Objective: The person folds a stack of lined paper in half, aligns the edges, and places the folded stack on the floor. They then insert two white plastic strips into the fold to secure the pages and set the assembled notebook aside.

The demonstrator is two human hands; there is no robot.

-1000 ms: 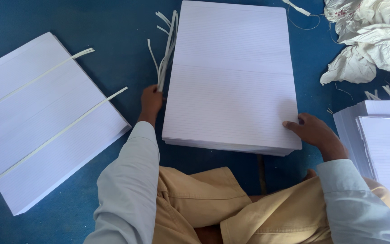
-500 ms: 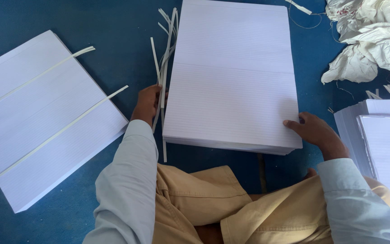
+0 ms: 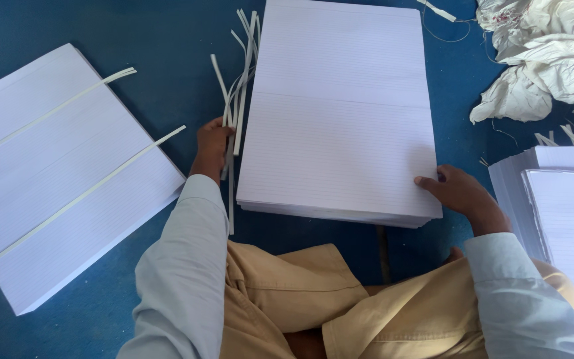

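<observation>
Head view, steeply downward, close overhead

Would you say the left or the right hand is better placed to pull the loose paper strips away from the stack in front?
Left, probably. The left hand already grips the paper strips beside the ruled paper stack, while the right hand rests on the stack's opposite near corner.

**Matt paper on a blue cloth floor**

The ruled stack (image 3: 340, 126) is matt white paper, smooth on top, with faint lines. The thin strips (image 3: 237, 86) look like stiff, pale paper offcuts. The left stack (image 3: 54, 179) is the same matt paper, crossed by 2 strips. The crumpled heap (image 3: 546, 53) looks like creased white paper. The floor covering (image 3: 134, 33) is dull blue, finely textured.
</observation>
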